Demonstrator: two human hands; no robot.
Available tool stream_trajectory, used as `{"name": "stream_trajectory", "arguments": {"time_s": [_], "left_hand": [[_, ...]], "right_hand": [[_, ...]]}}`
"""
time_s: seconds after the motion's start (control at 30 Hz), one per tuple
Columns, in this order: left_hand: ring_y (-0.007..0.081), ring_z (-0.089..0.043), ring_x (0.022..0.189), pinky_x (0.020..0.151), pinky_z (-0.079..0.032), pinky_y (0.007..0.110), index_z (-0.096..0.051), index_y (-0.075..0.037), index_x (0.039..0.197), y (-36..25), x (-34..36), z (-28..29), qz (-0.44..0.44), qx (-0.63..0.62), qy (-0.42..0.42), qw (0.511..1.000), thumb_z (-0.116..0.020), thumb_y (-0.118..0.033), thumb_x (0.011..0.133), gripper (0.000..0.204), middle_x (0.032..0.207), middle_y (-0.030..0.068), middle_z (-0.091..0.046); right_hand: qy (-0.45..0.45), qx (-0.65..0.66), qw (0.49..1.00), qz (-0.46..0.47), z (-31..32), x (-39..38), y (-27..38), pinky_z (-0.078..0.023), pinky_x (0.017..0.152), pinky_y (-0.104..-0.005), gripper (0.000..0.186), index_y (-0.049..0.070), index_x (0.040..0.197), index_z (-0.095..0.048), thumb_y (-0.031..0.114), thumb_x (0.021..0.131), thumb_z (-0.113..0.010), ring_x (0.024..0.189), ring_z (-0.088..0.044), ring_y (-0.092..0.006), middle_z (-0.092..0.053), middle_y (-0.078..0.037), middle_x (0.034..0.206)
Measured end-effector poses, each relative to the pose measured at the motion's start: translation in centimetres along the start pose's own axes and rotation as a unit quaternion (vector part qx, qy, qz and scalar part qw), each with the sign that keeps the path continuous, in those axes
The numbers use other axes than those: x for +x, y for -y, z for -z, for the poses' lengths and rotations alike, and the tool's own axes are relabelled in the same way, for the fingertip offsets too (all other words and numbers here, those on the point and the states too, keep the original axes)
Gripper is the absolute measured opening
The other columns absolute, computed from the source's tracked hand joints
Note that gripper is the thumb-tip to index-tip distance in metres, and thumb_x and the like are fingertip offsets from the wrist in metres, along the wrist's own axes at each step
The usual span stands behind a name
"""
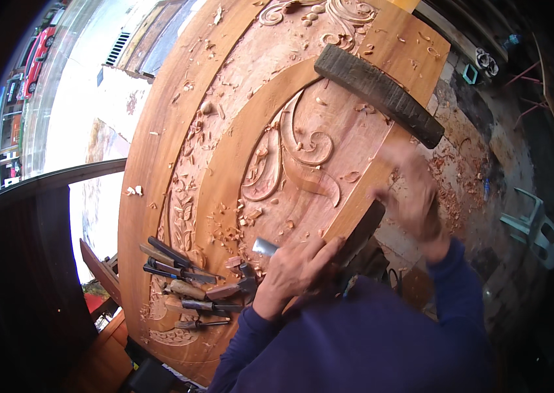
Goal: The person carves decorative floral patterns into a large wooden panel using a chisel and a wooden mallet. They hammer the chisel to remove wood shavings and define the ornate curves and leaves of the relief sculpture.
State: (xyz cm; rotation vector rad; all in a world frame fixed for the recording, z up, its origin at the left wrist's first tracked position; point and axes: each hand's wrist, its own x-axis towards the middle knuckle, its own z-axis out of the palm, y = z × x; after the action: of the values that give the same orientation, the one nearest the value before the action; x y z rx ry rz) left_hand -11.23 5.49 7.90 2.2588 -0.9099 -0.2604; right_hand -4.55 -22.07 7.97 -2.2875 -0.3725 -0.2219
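Note:
A large carved wood panel [224, 170] with scrolls and leaves in relief lies in front of me. My left hand [293, 268] rests low over it, fingers curled, and a broad, bright metal blade [264, 247] sticks out on its left side. The rest of that tool is hidden under the hand. Just right of its fingers is a dark, long piece [359, 230], its kind unclear. My right hand [416, 196] is raised above the panel's right edge, smeared by motion. A thick dark wooden block [382, 97] lies across the panel beyond it.
Several chisels and gouges [188, 288] lie at the panel's lower left. Loose wood shavings [224, 232] cover parts of the carving, with more on the floor [457, 177] to the right. A pale green plastic stool [535, 226] stands at the right. A dark post [35, 262] is at the left.

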Motion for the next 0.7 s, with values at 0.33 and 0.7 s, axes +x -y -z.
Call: {"name": "stream_trajectory", "arguments": {"time_s": [0.33, 0.7], "left_hand": [[0.0314, -0.058, 0.094, 0.086, -0.050, 0.042, -0.061, -0.004, 0.133, 5.6, 6.3, -2.2, -0.118, -0.124, 0.011, 0.985, -0.058, -0.022, 0.094, 0.044, 0.106, 0.0141, -0.058], [0.0317, -0.054, 0.082, 0.077, -0.045, 0.044, -0.059, -0.008, 0.091, 9.5, 9.3, -0.8, -0.132, -0.145, -0.031, 0.980, -0.056, -0.030, 0.095, 0.023, 0.085, 0.0112, -0.058]], "right_hand": [[0.033, 0.515, 0.772, -0.370, -7.9, -9.3, 7.6, -0.047, 0.058, -0.0252, 0.047, 0.004, 0.144, -0.045, 0.034, 0.110, -0.060, 0.067, -0.056, -0.0082, -0.058, -0.002, 0.085], [0.010, 0.473, 0.743, -0.473, -8.6, -3.7, 9.4, -0.045, 0.049, -0.0253, 0.025, 0.007, 0.117, -0.061, 0.028, 0.114, -0.048, 0.051, -0.055, -0.0094, -0.059, -0.003, 0.075]]}}
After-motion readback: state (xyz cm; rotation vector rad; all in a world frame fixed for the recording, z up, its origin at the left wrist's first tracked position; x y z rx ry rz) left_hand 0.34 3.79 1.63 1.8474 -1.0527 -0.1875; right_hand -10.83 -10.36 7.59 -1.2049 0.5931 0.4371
